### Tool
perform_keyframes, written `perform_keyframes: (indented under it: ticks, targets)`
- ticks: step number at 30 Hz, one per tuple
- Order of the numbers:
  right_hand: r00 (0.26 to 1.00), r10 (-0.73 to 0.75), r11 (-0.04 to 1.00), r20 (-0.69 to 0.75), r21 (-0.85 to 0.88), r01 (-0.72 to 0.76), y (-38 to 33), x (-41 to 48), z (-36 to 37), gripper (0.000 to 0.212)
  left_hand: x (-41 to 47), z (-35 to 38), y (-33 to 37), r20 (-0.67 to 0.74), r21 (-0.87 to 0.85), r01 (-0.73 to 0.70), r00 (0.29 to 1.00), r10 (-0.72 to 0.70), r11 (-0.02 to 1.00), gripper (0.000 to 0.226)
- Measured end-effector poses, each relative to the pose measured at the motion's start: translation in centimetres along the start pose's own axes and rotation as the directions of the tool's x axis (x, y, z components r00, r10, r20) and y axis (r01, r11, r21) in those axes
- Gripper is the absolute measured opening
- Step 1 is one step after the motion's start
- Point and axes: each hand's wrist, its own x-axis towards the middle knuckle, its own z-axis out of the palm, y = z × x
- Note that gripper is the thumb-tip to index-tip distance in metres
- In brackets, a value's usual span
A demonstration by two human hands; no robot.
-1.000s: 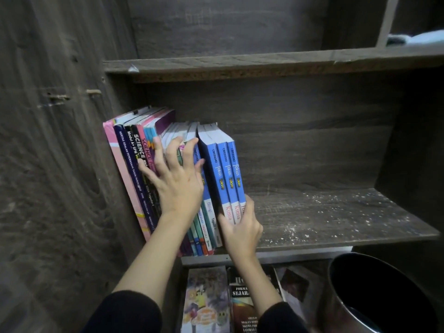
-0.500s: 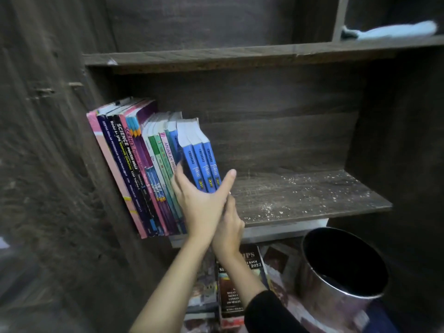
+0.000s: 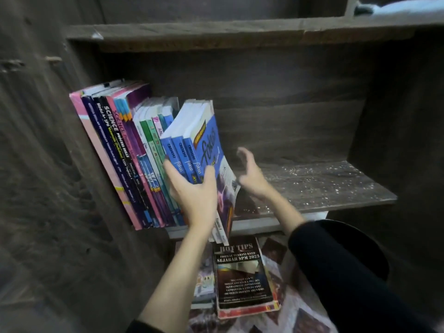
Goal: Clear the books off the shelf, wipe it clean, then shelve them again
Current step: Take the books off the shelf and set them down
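Three blue books [image 3: 204,140] are held as one bundle at the right end of the row [image 3: 125,152], tilted forward out of it, with their lower ends hanging past the front edge of the shelf [image 3: 324,183]. The left hand [image 3: 192,188] grips them low down: the thumb is pressed on the outer cover, the fingers are wrapped round the spines on the far side, and the bundle is pinched between. The right hand [image 3: 252,174] is just beside the bundle and apart from it, holding nothing, with its fingers spread and loosely curled; motion blur hides finer detail. The rest of the row leans against the left wall. The bare board is speckled with pale dust. A pale cloth [image 3: 403,8] lies on the level above, and a flat book [image 3: 242,272] lies below the shelf.

Assessment: these are glossy paperbacks, slim singly but fairly heavy as three. The covers are likely to slide against each other, and the soft blocks will likely sag or fan if held by one corner. A one-handed pinch near the bottom looks marginal, as the tall upper part may tip away. Recommend the free hand under the lower edges or flat on the outer cover, squeezing across the whole thickness near mid-height
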Motion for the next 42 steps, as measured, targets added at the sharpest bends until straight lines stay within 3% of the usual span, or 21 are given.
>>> perform_keyframes:
  ticks: [4, 7, 10, 13, 20, 24, 26, 29, 30, 33, 36, 38, 39, 40, 42]
  targets:
    - [0.983, 0.179, 0.982, 0.050, -0.077, -0.175, -1.9, 6.3, 0.5, 0.076, 0.3, -0.5, -0.2, 0.023, -0.122, -0.016, 1.000, 0.019, 0.992, 0.071]
    - [0.948, 0.242, 0.968, 0.208, -0.112, -0.223, -1.7, 8.8, 1.2, 0.041, 1.1, -1.2, 0.0, 0.073, -0.200, -0.003, 0.997, 0.018, 0.980, 0.062]
    - [0.910, 0.330, 0.944, 0.250, -0.116, -0.310, -0.5, 10.0, 1.2, 0.060, 2.0, -1.6, -0.3, 0.115, -0.247, -0.016, 0.992, 0.046, 0.969, 0.046]
    - [0.933, 0.330, 0.944, 0.142, -0.061, -0.324, -1.7, 8.7, 1.0, 0.028, 2.4, -1.7, -0.3, 0.148, -0.243, -0.026, 0.987, 0.064, 0.970, 0.040]
    - [0.979, 0.201, 0.968, -0.047, 0.160, -0.191, -3.3, 7.3, -1.3, 0.039, 2.3, -1.5, 1.8, 0.218, -0.231, -0.127, 0.959, 0.179, 0.965, 0.057]
    - [0.980, 0.137, 0.983, -0.144, 0.144, -0.116, -6.7, 4.8, -2.6, 0.037, 2.7, -2.0, 3.9, 0.212, -0.305, -0.190, 0.942, 0.261, 0.933, 0.055]
    - [0.979, 0.076, 0.992, -0.187, 0.110, -0.056, -8.2, 2.9, -3.1, 0.049, 2.3, -2.2, 4.9, 0.153, -0.389, -0.134, 0.966, 0.207, 0.912, 0.063]
    - [0.977, 0.052, 0.996, -0.206, 0.080, -0.036, -10.1, 0.3, -3.5, 0.025, 1.7, -2.5, 5.2, 0.041, -0.471, -0.022, 0.998, 0.046, 0.882, 0.065]
    - [0.973, 0.031, 0.998, -0.228, 0.064, -0.016, -10.7, -0.5, -3.6, 0.029, 1.4, -3.0, 5.2, 0.028, -0.463, 0.006, 1.000, 0.008, 0.887, 0.061]
    - [0.969, -0.027, 0.999, -0.244, 0.021, 0.033, -11.8, -3.2, -3.6, 0.035, 0.1, -4.6, 5.2, 0.058, -0.430, 0.138, 0.990, -0.125, 0.892, 0.006]
    - [0.968, -0.059, 0.998, -0.244, -0.030, 0.053, -11.5, -5.9, -3.2, 0.036, -1.3, -6.3, 3.8, 0.102, -0.488, 0.257, 0.966, -0.238, 0.834, 0.011]
    - [0.968, -0.077, 0.991, -0.238, -0.126, 0.048, -10.6, -7.1, -2.8, 0.029, -2.1, -7.4, 1.9, 0.093, -0.549, 0.339, 0.933, -0.347, 0.764, 0.064]
    - [0.972, -0.072, 0.983, -0.224, -0.182, 0.031, -10.2, -7.8, -2.3, 0.024, -2.6, -8.2, 0.9, 0.079, -0.578, 0.382, 0.905, -0.417, 0.720, 0.070]
    - [0.976, -0.070, 0.969, -0.205, -0.247, 0.018, -9.7, -8.4, -1.9, 0.028, -3.1, -8.8, -0.2, 0.090, -0.591, 0.429, 0.877, -0.472, 0.683, 0.067]
    - [0.987, -0.067, 0.928, -0.147, -0.372, 0.008, -8.7, -9.8, -0.7, 0.036, -4.8, -10.1, -1.6, 0.119, -0.611, 0.508, 0.817, -0.564, 0.607, 0.034]
